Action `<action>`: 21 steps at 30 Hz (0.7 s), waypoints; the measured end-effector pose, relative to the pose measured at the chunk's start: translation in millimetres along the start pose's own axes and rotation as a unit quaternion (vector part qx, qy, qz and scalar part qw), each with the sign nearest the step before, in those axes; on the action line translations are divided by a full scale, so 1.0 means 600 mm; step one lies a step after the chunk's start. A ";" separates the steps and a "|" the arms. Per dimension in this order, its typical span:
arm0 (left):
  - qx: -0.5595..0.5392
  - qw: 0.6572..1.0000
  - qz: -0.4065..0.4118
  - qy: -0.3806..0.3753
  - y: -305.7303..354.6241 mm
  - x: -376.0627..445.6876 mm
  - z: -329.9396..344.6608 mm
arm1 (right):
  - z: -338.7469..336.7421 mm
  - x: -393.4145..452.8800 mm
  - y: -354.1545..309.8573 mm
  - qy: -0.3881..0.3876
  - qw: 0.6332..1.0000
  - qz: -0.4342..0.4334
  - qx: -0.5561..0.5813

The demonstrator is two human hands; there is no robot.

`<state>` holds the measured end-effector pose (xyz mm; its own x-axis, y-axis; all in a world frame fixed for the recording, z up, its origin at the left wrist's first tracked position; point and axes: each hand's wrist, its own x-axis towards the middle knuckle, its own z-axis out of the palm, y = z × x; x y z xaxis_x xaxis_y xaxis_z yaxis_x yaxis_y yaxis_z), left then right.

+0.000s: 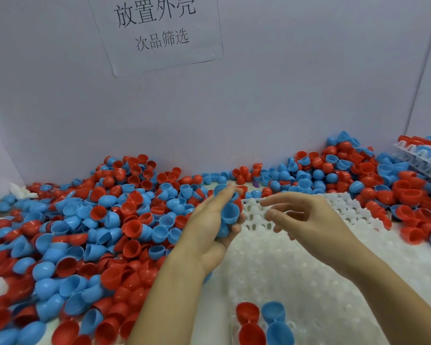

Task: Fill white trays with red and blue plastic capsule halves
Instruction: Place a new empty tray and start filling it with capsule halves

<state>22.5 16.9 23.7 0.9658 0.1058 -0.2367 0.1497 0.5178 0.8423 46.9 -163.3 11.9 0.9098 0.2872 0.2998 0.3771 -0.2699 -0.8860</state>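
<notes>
My left hand (pixel 209 227) is cupped above the left edge of the white tray (pixel 309 282) and holds several capsule halves, mostly blue (pixel 230 212), with a red one partly hidden behind. My right hand (pixel 306 217) hovers over the tray just to the right, fingers loosely curled and holding nothing, thumb and forefinger pointing toward the held halves. Two red halves (pixel 248 313) and two blue halves (pixel 274 312) sit in tray pockets at the near edge.
A big loose heap of red and blue halves (pixel 97 232) covers the table to the left and along the back wall. More halves (pixel 371 185) lie to the right. A stack of filled trays (pixel 423 155) stands at far right. A paper sign (pixel 157 31) hangs on the wall.
</notes>
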 end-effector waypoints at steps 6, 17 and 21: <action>0.161 0.984 0.013 -0.078 -0.013 -0.006 0.011 | 0.027 -0.006 -0.015 -0.002 0.997 -0.073 0.024; 0.168 0.981 -0.004 -0.094 -0.019 -0.008 0.014 | 0.028 -0.003 -0.013 -0.009 0.999 0.012 -0.051; 0.083 0.991 -0.020 -0.104 -0.017 -0.004 0.012 | 0.028 -0.001 -0.012 0.036 0.999 0.021 0.005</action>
<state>20.2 5.0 19.0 0.9787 -0.0984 -0.1804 0.2043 0.3701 0.9063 40.6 -146.2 12.2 0.9348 0.2097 0.2866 0.3373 -0.2715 -0.9014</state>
